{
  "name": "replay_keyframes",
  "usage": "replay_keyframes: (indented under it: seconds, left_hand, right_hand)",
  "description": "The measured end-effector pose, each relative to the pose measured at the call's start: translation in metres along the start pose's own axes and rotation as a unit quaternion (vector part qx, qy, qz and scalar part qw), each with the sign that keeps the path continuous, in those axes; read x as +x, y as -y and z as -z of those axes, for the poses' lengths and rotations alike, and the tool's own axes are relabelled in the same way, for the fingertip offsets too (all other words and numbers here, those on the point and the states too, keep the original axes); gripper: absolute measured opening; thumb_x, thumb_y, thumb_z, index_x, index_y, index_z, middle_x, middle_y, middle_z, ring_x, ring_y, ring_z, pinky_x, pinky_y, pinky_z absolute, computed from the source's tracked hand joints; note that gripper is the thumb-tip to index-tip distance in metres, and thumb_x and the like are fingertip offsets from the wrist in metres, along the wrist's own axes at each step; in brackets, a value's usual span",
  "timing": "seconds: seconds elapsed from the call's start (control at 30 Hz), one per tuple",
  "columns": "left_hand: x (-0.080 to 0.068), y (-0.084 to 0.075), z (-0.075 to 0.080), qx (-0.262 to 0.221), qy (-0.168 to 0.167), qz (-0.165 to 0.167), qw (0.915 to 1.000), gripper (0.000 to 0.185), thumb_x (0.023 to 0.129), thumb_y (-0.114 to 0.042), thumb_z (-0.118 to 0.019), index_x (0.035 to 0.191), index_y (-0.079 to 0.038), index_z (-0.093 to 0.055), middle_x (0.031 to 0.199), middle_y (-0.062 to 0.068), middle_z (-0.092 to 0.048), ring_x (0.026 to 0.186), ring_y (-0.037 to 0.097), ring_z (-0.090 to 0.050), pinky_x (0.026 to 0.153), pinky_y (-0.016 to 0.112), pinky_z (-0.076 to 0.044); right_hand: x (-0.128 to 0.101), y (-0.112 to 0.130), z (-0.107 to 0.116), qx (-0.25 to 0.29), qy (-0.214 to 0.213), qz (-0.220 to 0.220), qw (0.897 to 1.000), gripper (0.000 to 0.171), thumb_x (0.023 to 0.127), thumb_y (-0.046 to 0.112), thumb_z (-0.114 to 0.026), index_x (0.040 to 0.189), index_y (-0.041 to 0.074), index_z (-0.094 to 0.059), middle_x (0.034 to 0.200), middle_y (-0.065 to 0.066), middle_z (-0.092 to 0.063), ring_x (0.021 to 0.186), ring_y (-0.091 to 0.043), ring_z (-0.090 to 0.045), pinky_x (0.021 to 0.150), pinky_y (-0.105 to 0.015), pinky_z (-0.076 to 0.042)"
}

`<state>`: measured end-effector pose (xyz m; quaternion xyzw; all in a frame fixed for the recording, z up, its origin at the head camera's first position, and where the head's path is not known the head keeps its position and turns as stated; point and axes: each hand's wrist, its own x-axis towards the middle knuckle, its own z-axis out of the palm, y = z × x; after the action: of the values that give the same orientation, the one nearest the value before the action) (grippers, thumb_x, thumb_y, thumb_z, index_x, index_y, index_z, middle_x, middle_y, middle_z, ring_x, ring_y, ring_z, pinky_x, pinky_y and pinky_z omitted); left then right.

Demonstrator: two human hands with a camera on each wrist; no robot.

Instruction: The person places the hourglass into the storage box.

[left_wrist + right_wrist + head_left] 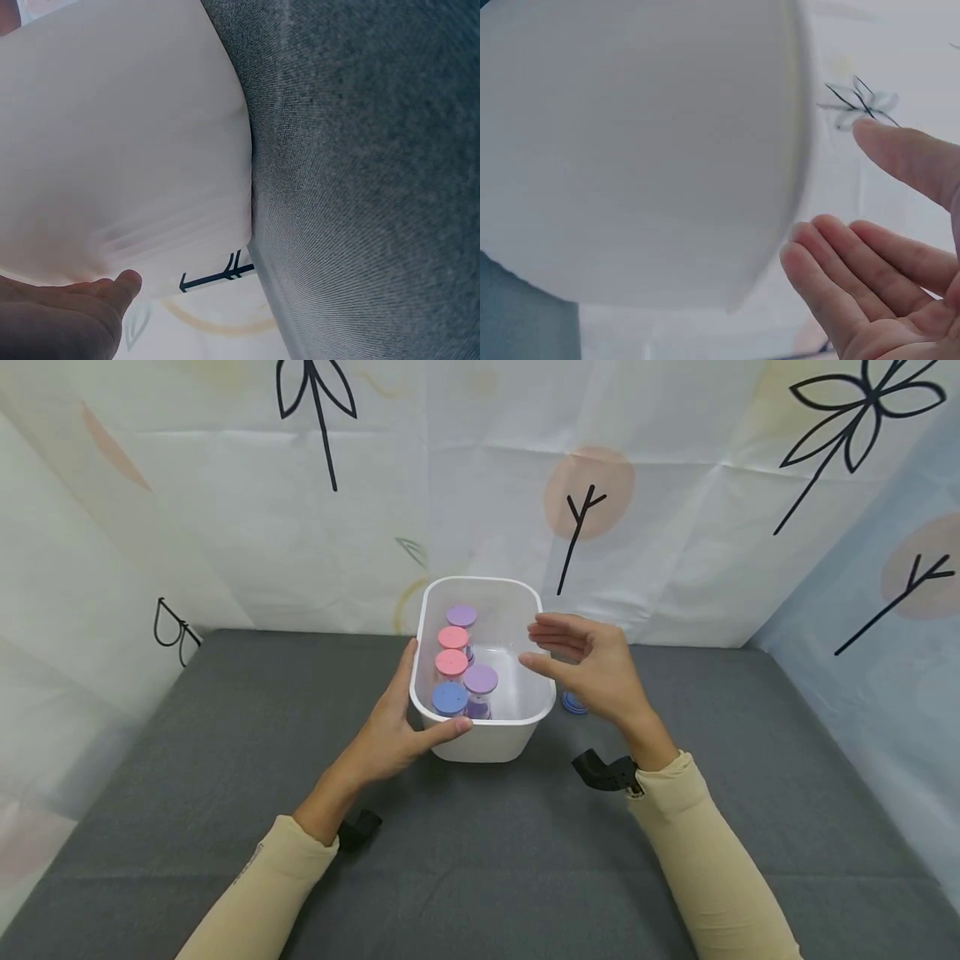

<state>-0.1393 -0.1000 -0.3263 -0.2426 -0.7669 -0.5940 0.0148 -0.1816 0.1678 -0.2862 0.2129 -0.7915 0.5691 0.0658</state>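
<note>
Soft, even light fills the head view, with faint shadows under the white tub (487, 739). Edges bow slightly. Both wrist views look washed out and blurred up close, perhaps from nearness.

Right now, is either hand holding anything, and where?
The left hand holds the white bin at its near-left corner, thumb along the front wall. The right hand is open beside it, holding nothing.
</note>
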Motion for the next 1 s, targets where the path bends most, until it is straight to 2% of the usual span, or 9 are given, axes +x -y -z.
replay_keyframes:
  seconds: [0.2, 0.37, 0.5, 0.67, 0.83, 1.0]
  left_hand:
    - [-0.001, 0.001, -0.001, -0.008, 0.000, -0.002, 1.0000, 0.111, 0.083, -0.012, -0.082, 0.163, -0.020, -0.006, 0.162, 0.005, -0.026, 0.145, 0.032, -0.030, 0.116, 0.059, -0.019]
    - [-0.001, -0.001, -0.002, -0.009, -0.001, 0.002, 1.0000, 0.112, 0.084, -0.012, -0.082, 0.164, -0.020, -0.004, 0.164, 0.004, -0.023, 0.147, 0.031, -0.028, 0.117, 0.060, -0.018]
    - [-0.001, -0.001, -0.002, -0.008, -0.003, 0.005, 1.0000, 0.112, 0.083, -0.012, -0.082, 0.164, -0.020, -0.005, 0.164, 0.004, -0.023, 0.146, 0.031, -0.029, 0.116, 0.059, -0.018]
    - [-0.001, 0.000, -0.001, -0.013, -0.002, -0.003, 0.9999, 0.111, 0.083, -0.012, -0.083, 0.163, -0.021, -0.006, 0.163, 0.003, -0.025, 0.146, 0.031, -0.029, 0.116, 0.058, -0.019]
    - [0.000, 0.000, 0.000, -0.010, 0.000, -0.004, 0.9999, 0.111, 0.083, -0.011, -0.082, 0.163, -0.019, -0.006, 0.163, 0.002, -0.024, 0.147, 0.031, -0.028, 0.117, 0.057, -0.019]
    - [-0.001, -0.001, 0.000, -0.009, 0.002, -0.004, 0.9999, 0.111, 0.083, -0.010, -0.082, 0.163, -0.019, -0.006, 0.163, 0.002, -0.024, 0.147, 0.030, -0.028, 0.117, 0.056, -0.019]
  right_hand:
    - [-0.013, -0.014, 0.024, 0.046, -0.072, -0.008, 0.996, 0.050, 0.085, -0.003, -0.079, 0.131, -0.010, -0.061, 0.122, -0.025, -0.066, 0.109, -0.023, -0.069, 0.091, -0.027, -0.053]
    - [-0.014, -0.028, 0.038, 0.037, -0.100, -0.013, 0.994, 0.050, 0.086, -0.001, -0.080, 0.131, -0.009, -0.061, 0.119, -0.017, -0.069, 0.108, -0.019, -0.069, 0.091, -0.026, -0.053]
    - [-0.014, -0.037, 0.046, 0.015, -0.112, -0.013, 0.994, 0.049, 0.087, 0.000, -0.079, 0.132, -0.008, -0.061, 0.122, -0.023, -0.067, 0.106, -0.013, -0.069, 0.091, -0.023, -0.052]
    - [-0.015, -0.054, 0.055, 0.005, -0.098, -0.038, 0.994, 0.054, 0.086, 0.002, -0.080, 0.135, -0.007, -0.059, 0.128, -0.028, -0.063, 0.110, -0.015, -0.068, 0.093, -0.024, -0.051]
    - [-0.018, -0.077, 0.063, -0.007, -0.051, -0.091, 0.994, 0.060, 0.086, 0.007, -0.082, 0.139, -0.005, -0.057, 0.136, -0.024, -0.060, 0.121, -0.021, -0.063, 0.097, -0.022, -0.048]
    - [-0.019, -0.097, 0.065, -0.004, -0.002, -0.129, 0.992, 0.061, 0.086, 0.008, -0.082, 0.140, -0.005, -0.056, 0.136, -0.024, -0.060, 0.114, -0.010, -0.065, 0.090, -0.021, -0.052]
